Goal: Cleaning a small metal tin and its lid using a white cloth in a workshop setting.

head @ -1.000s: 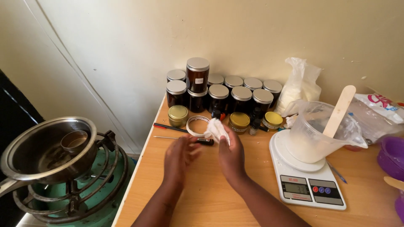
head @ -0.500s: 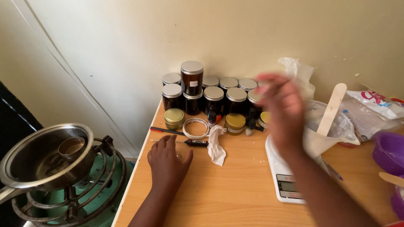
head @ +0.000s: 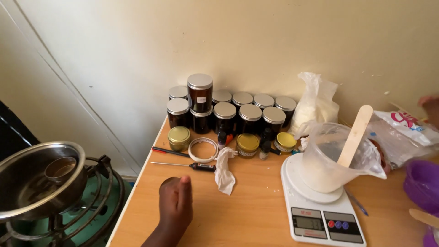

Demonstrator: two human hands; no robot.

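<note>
The left hand (head: 176, 203) lies flat, palm down, on the smooth pale wooden table (head: 247, 215), fingers together and holding nothing. At its one o'clock, just apart, sits a crumpled white tissue (head: 225, 170), soft and creased; at twelve o'clock a slim probe thermometer (head: 190, 165) with a thin metal stem and black handle. Beyond it are a white ring-shaped lid (head: 203, 149) and a small round gold-lidded tin (head: 179, 137).

At the back stand glossy dark glass jars (head: 225, 115) with brushed silver lids, one stacked on another. At three o'clock of the hand a white digital kitchen scale (head: 320, 215) carries a clear plastic jug (head: 329, 160) with a flat wooden stick (head: 354, 135) leaning in it.

The right hand (head: 430, 106) shows only as a blur at the right edge; its grip cannot be told. Half a second ago it swept above the scale; the left hand has scarcely shifted, and the tissue remains where it dropped.
</note>
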